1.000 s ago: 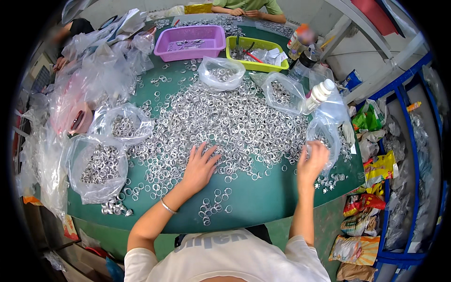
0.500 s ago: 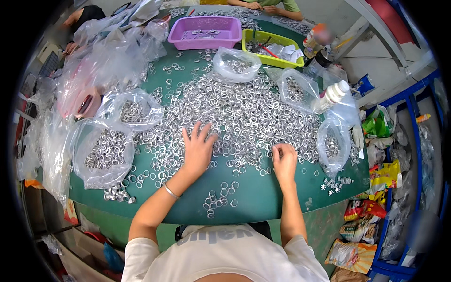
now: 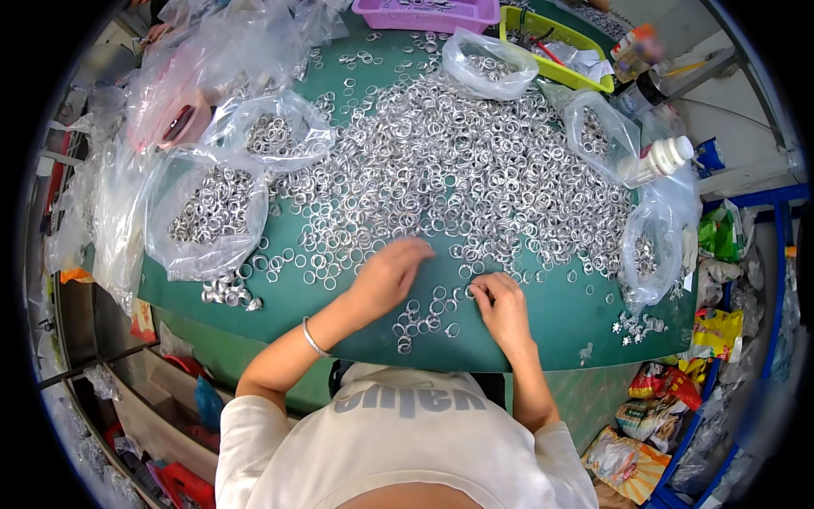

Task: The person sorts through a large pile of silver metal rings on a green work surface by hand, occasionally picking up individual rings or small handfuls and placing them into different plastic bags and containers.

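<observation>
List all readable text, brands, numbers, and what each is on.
I won't copy wording; places only:
White T-shirt: large grey lettering, upside down in view.
White-capped bottle: label too small to read.
Yellow bag, red bag: print too small and blurred.

On my green table [image 3: 305, 299] I count five clear plastic bags [image 3: 191, 261] of metal rings [image 3: 212, 208]: two toward the left edge, one toward the far edge, two toward the right. I also count one purple basket [image 3: 428, 19], one yellow-green basket [image 3: 585, 82] and one white-capped bottle [image 3: 657, 161]; the loose rings [image 3: 475, 153] are too many to count.
</observation>
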### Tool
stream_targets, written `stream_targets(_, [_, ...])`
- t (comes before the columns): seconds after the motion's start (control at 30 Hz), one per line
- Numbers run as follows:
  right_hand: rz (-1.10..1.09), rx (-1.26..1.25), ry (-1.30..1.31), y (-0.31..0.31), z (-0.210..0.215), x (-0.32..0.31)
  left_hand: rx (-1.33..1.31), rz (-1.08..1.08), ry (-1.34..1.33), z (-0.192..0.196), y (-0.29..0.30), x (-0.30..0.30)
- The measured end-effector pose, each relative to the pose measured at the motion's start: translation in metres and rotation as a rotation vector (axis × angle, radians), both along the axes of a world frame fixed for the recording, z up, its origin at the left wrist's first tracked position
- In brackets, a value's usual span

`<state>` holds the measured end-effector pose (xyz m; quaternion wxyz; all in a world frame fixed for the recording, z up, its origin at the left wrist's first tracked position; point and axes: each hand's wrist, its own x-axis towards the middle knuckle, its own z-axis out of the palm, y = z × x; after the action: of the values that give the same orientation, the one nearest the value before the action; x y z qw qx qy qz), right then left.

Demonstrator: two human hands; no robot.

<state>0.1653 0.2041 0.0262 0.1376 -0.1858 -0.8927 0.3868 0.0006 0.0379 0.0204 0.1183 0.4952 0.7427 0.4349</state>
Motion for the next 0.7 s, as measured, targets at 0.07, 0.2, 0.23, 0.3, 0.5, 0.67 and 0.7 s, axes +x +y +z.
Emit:
stream_targets(0.07, [-0.033, -0.005, -0.030, -0.003, 0.001, 0.001, -0.057, -0.087, -0.097, -0.002, -0.003, 0.011])
stream_targets(0.2, [-0.111, -0.014, -0.041, 0.003, 0.005, 0.005, -0.055, -0.142, -0.095, -0.006, -0.002, 0.024])
stream_targets(0.23, [-0.077, 0.018, -0.036, 0.001, 0.005, 0.006, -0.048, -0.152, -0.081, -0.005, 0.000, 0.028])
stream_targets(0.3, [-0.004, 0.084, -0.024, -0.008, 0.004, 0.004, -0.057, -0.233, -0.033, -0.008, 0.004, 0.033])
stream_targets(0.5, [0.017, -0.112, -0.045, 0.000, 0.015, 0.009, -0.006, -0.311, -0.117, -0.012, -0.010, 0.044])
stream_targets(0.67, [-0.116, 0.232, -0.005, -0.005, 0.004, -0.010, 0.016, -0.079, -0.064, -0.010, 0.002, 0.037])
stream_targets(0.7, [-0.109, 0.352, -0.008, -0.007, 0.001, -0.012, 0.016, -0.055, -0.035, -0.009, 0.006, 0.038])
